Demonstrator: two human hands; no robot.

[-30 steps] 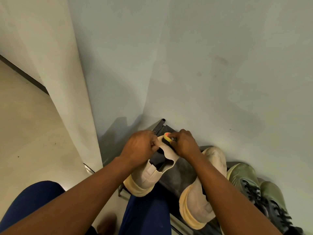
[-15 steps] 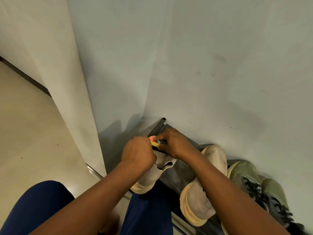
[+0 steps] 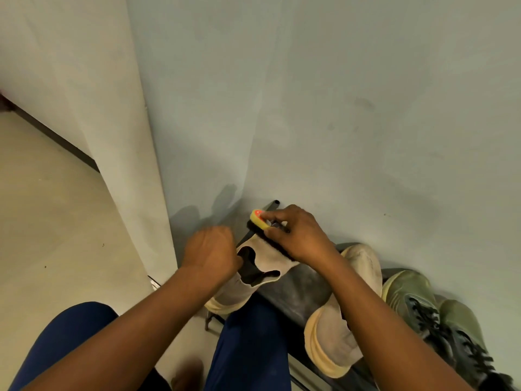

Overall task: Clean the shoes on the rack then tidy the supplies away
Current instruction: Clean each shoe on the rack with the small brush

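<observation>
From the head view, the cleaning looks only partly done. The left hand [image 3: 210,253] grips a pale boot [image 3: 253,273] at its opening, over the rack [image 3: 298,289]. The right hand [image 3: 300,235] is curled round a brush [image 3: 263,224], pressing it on the boot. Another pale boot [image 3: 342,331] and green shoes [image 3: 434,317] wait on the rack. No box or bin shows.
</observation>
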